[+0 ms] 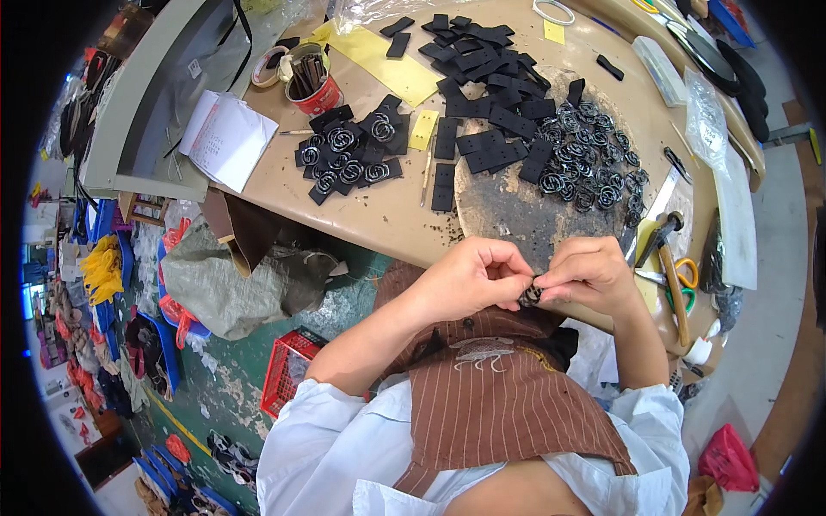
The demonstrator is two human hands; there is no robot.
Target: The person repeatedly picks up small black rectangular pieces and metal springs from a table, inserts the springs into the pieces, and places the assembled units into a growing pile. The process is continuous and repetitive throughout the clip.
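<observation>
At the table's near edge, my left hand and my right hand meet with thumbs and fingertips pinched together. Between them is a small dark shiny ornament, mostly covered by the fingers. It resembles the loose spiral ornaments heaped just beyond my hands on a worn dark patch of the table. A large pile of flat black strips spreads behind and left of that heap. Further left lies a group of black strips with spiral ornaments on them.
A hammer, orange-handled scissors and a black-handled knife lie to the right. At the back left are a red tin of dark strips, a notepad and yellow sheets. A red crate stands on the green floor.
</observation>
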